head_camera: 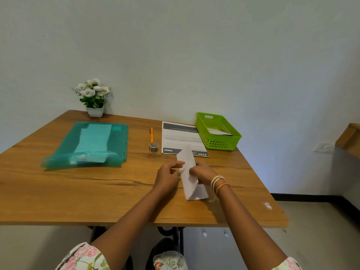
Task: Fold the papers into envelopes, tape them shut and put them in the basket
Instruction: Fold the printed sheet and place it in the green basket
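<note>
While both hands pinched the folded paper [188,172] at the surface's near right, left hand [168,175] and right hand [202,172] each kept a clenched grip on it; best to square the edges before creasing, basket [218,131] waiting far right.

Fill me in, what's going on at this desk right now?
A person is folding a white paper on the wooden table, pinching it with the left hand and right hand. It is partly folded and not taped yet. The tape roll sits just beyond, beside another printed sheet. The green basket already holds something white.
</note>
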A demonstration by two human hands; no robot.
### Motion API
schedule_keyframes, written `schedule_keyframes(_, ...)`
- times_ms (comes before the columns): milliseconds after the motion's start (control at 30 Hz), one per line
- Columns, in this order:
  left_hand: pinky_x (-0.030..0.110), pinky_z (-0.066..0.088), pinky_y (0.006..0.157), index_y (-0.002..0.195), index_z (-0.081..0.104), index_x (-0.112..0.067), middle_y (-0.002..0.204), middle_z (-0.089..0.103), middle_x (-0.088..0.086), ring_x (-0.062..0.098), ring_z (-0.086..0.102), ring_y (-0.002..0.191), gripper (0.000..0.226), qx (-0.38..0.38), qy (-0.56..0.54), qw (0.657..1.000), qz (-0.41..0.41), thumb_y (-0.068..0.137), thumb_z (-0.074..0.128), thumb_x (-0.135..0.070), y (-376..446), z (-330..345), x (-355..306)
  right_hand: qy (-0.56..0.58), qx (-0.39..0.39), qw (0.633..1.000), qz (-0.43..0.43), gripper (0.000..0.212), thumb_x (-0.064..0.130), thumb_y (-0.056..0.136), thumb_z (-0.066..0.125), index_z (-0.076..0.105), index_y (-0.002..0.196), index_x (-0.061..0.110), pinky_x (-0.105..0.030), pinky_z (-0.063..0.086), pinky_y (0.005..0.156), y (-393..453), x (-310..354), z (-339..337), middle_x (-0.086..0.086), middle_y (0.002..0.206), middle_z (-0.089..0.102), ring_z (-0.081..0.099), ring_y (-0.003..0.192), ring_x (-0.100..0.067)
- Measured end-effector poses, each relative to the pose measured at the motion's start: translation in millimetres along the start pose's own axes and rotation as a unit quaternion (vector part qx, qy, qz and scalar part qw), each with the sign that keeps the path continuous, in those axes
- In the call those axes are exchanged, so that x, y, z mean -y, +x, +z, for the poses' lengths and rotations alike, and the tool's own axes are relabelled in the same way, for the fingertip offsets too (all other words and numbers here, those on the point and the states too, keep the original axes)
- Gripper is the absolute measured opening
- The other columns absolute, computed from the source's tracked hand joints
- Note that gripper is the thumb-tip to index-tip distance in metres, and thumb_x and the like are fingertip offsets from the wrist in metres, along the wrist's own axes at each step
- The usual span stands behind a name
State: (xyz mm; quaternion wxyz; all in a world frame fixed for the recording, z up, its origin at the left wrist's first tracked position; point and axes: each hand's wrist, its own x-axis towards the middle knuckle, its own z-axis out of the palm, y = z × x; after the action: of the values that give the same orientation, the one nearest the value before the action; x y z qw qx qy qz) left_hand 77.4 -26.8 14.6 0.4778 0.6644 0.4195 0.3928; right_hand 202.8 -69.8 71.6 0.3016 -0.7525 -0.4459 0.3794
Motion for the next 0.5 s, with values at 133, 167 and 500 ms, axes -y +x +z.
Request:
schedule_keyframes(133, 0.014, 0.044, 0.076, 0.117, 0.067, -0.019, 0.122, 0.063, -0.001, 0.01, 0.057, 0.1, 0.033, -0.007, 0.105, 0.992, 0.062, 0.091, 0.054, -0.003, 0.6, -4.8, 7.0, -0.089, -0.036, 0.995, -0.01, 0.039, 0.003, 0.089, 0.051, 0.052, 0.128, 0.004, -0.031, 0.046, 0.077, 5.4, -3.7, -8.8, -0.019, 0.125, 0.058, 0.058, 0.102, -0.031)
schedule_keyframes(167, 0.017, 0.045, 0.082, 0.116, 0.067, -0.018, 0.122, 0.063, 0.0, 0.012, 0.058, 0.104, 0.033, -0.001, 0.123, 0.989, 0.08, 0.091, 0.055, -0.002, 0.3, -6.7, 9.3, -0.101, -0.043, 0.994, -0.008, 0.039, 0.004, 0.089, 0.052, 0.052, 0.128, 0.005, -0.032, 0.048, 0.08, 7.5, -5.3, -10.5, -0.018, 0.126, 0.058, 0.058, 0.104, -0.031)
schedule_keyframes(500, 0.036, 0.029, 0.114, 0.133, 0.055, -0.024, 0.147, 0.044, -0.003, 0.014, 0.036, 0.137, 0.038, 0.023, 0.288, 0.947, 0.139, 0.096, 0.052, -0.016, -1.1, -7.0, 21.2, -0.384, -0.018, 0.922, -0.04, 0.048, 0.009, 0.094, 0.045, 0.04, 0.142, 0.014, -0.035, 0.042, 0.099, 17.1, -15.5, -10.3, -0.013, 0.14, 0.049, 0.049, 0.125, -0.031)
